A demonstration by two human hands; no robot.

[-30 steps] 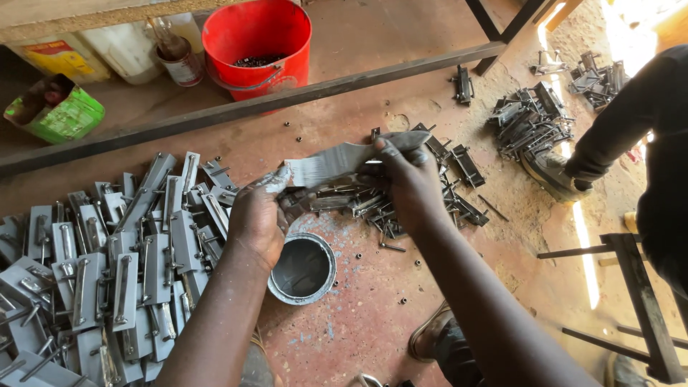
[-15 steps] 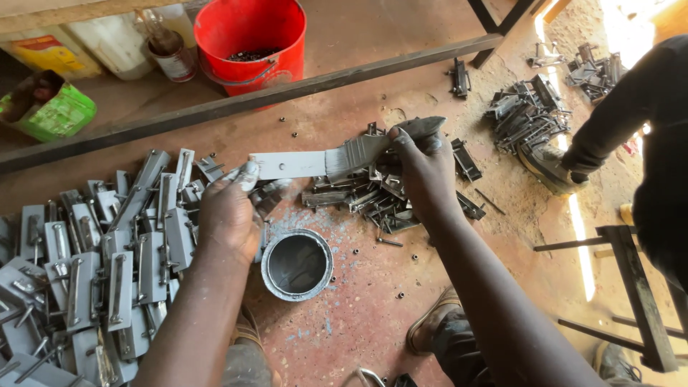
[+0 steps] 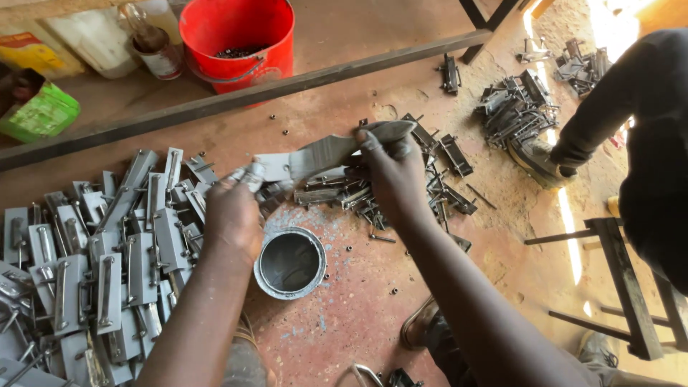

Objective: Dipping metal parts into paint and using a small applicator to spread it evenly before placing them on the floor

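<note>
Comparing this moment with the views from half a second and one second back, both hands have lifted slightly away from the paint tin [image 3: 289,262] and toward the scrap heap, and the brush sits flatter and more level across the frame.

Left hand [image 3: 233,215]: closed on a small silver-painted metal plate [image 3: 266,169], pinched at its near end between fingers and thumb. Right hand [image 3: 390,172]: closed around the handle of a paintbrush [image 3: 337,149], whose grey bristles now lie against the plate. The two hands stand a little apart, joined only through brush and plate. Earlier the brush was angled lower, closer to the tin; its present contact with the plate suggests, in my judgement, that coating is under way rather than loading of paint.

The tin stands open on the red floor [image 3: 358,315] directly below the hands, not touched. Finished silver latches [image 3: 107,265] lie piled to the left. Bare dark latches [image 3: 430,179] lie heaped just beyond the right hand, with a further heap [image 3: 512,107] well apart near another person's shoe [image 3: 534,158]. A red bucket [image 3: 240,39] stands behind a steel bar [image 3: 236,100].
</note>
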